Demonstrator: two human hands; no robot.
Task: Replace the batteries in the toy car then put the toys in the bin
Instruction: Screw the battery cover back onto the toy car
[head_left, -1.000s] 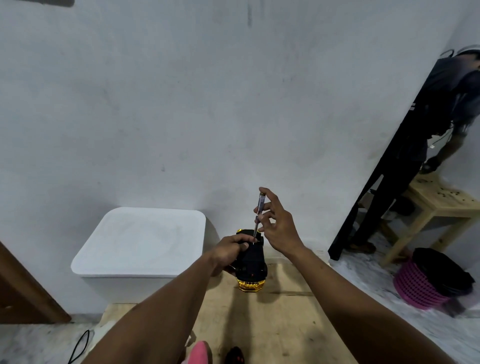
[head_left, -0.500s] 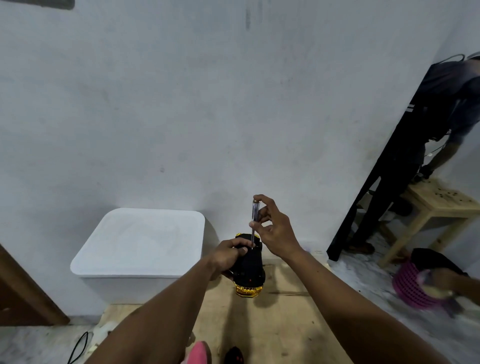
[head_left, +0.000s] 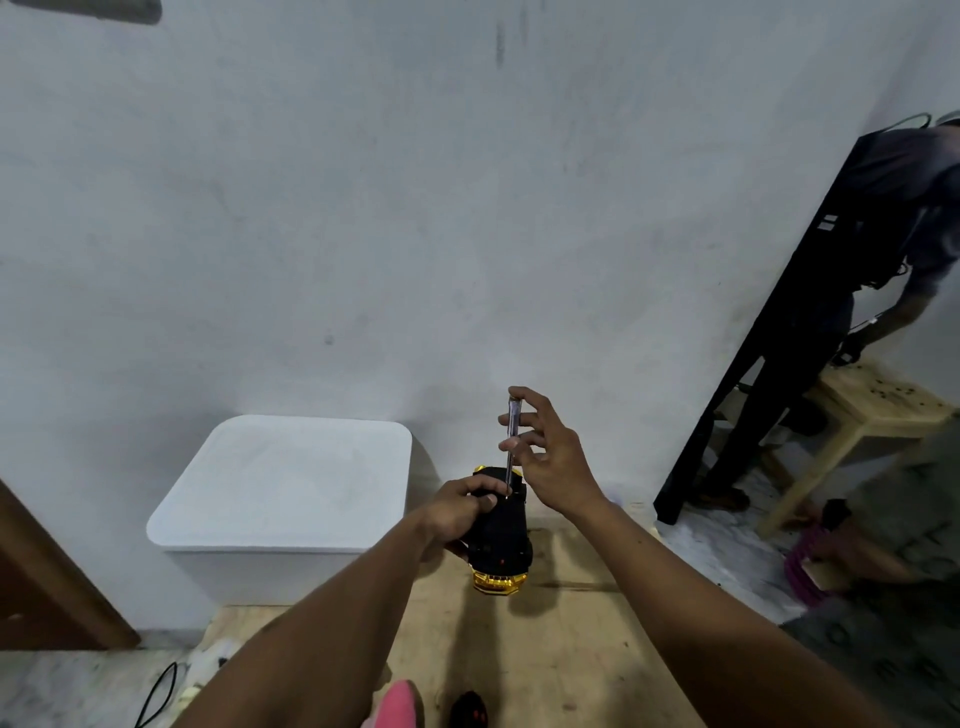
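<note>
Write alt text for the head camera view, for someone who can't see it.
Over a wooden table, a person's left hand grips an upturned black and gold toy car while the right hand holds a thin screwdriver upright, tip on the car's underside. A lidded white bin stands left of them against a pale wall.

Toy car (head_left: 500, 525) in left hand (head_left: 457, 512), screwdriver (head_left: 510, 447) in right hand (head_left: 548, 457).

Both forearms are bare to the frame edge, apparently sleeveless, with unadorned left hand (head_left: 457, 512) and right hand (head_left: 550, 457).
</note>
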